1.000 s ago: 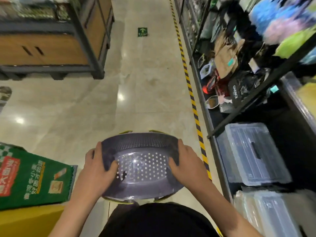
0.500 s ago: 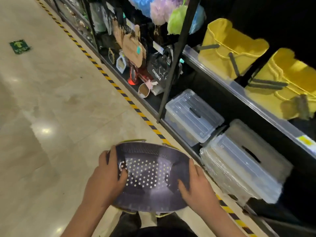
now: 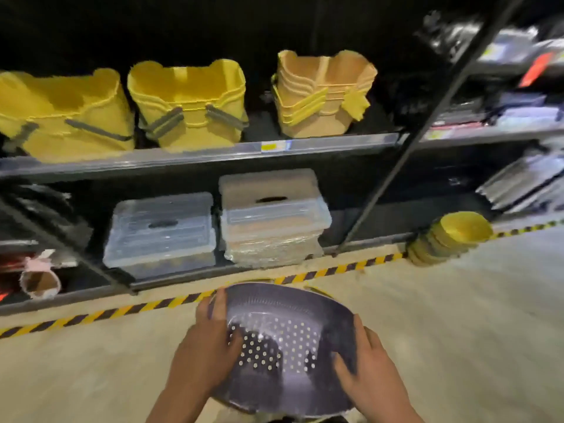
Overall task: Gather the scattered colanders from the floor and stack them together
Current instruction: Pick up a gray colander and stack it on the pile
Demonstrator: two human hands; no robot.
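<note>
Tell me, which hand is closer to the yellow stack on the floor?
The right hand. It grips the purple colander's right side, below and left of the yellow stack. The left hand holds the colander's far side, farther away.

Dim light leaves the shelf [image 3: 195, 158] recesses nearly black while the pale floor [image 3: 91, 370] stays evenly lit, the whole view smeared by motion blur, with blocky edges on the yellow buckets [image 3: 186, 105] and straight lines bowed toward the frame's borders.
</note>
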